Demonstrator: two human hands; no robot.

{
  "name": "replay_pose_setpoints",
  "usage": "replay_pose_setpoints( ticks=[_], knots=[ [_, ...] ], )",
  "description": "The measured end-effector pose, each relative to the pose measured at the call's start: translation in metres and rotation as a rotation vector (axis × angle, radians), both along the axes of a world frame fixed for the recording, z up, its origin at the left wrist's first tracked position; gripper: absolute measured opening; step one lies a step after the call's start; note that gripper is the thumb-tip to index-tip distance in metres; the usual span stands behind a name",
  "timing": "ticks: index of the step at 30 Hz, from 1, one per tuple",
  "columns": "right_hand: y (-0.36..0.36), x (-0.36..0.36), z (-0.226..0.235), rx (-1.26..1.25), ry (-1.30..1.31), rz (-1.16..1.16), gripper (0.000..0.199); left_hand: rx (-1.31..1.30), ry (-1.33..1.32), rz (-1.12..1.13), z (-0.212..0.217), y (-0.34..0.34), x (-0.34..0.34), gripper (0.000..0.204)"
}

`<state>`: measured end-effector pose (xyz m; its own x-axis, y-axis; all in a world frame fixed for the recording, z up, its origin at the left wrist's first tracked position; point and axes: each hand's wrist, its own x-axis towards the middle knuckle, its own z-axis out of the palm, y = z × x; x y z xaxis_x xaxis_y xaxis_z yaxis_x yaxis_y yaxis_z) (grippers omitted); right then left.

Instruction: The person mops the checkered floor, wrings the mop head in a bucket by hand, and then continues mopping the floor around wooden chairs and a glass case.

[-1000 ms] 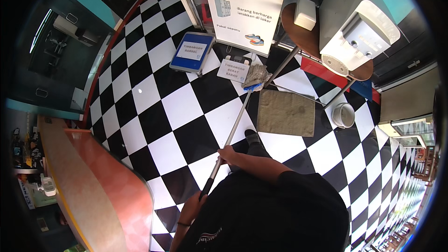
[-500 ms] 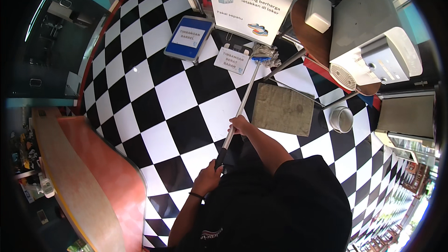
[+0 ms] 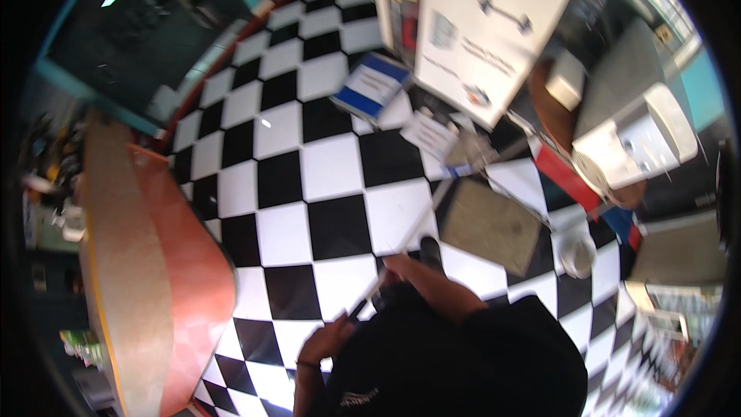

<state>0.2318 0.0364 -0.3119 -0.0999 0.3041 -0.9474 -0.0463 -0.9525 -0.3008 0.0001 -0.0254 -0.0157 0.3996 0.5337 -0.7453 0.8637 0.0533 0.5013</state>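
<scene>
I grip a mop with both hands. Its pale handle (image 3: 421, 225) slants away from me to the grey string mop head (image 3: 471, 150), which rests on the floor and has a blue clamp. My left hand (image 3: 328, 337) is closed round the dark grip at the handle's near end. Farther up, my right hand (image 3: 397, 269) wraps the shaft. The mop head lies right beside a small floor scale (image 3: 430, 134) with a white paper label, and just beyond a brownish-green mat (image 3: 492, 225). Motion blur softens the mop and hands.
A blue platform scale (image 3: 373, 86) and a tall white sign board (image 3: 494, 38) stand ahead. At right are a white water dispenser (image 3: 637, 139) on a brown-topped stand and a round metal container (image 3: 577, 255). An orange-fronted counter (image 3: 193, 286) runs along the left. Black-and-white tiles (image 3: 332, 166) cover the floor.
My view has turned and blurred, so the surroundings appear lower and farther right. The mop head has come slightly nearer me, relative to the small scale. Both hands keep their grip.
</scene>
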Motion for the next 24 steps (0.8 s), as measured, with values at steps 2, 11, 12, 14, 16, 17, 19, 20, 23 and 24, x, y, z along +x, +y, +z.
replay_pose_setpoints(
  ticks=[2,11,12,14,16,17,19,20,23,24],
  knots=[
    [-0.028,-0.058,0.018,0.071,0.076,0.032,0.035,0.045,-0.037,0.115,0.020,-0.042,-0.045,0.046],
    [-0.090,-0.097,0.225,0.259,0.796,0.760,0.045,0.421,0.201,0.284,0.066,-0.196,-0.172,0.025],
    [-0.091,-0.104,0.223,0.241,0.819,0.819,0.043,0.521,0.179,0.211,0.076,-0.210,-0.188,0.026],
    [-0.093,-0.115,0.236,0.180,0.799,0.816,0.039,0.771,0.236,-0.009,0.091,-0.236,-0.217,0.029],
    [-0.092,-0.123,0.236,0.139,0.754,0.782,0.036,0.821,0.303,-0.057,0.116,-0.235,-0.206,0.031],
    [-0.093,-0.127,0.234,0.119,0.734,0.756,0.034,0.840,0.335,-0.082,0.127,-0.230,-0.199,0.032],
    [-0.096,-0.137,0.230,0.076,0.701,0.726,0.031,0.567,0.205,0.506,0.139,-0.225,-0.171,0.035],
    [-0.099,-0.140,0.226,0.057,0.681,0.701,0.029,0.530,0.186,0.519,0.154,-0.218,-0.161,0.035],
    [-0.106,-0.140,0.211,-0.004,0.636,0.578,0.025,0.532,0.215,0.540,0.171,-0.205,-0.137,0.031],
    [-0.111,-0.140,0.206,-0.018,0.623,0.526,0.024,0.494,0.227,0.552,0.172,-0.201,-0.133,0.031]
  ],
)
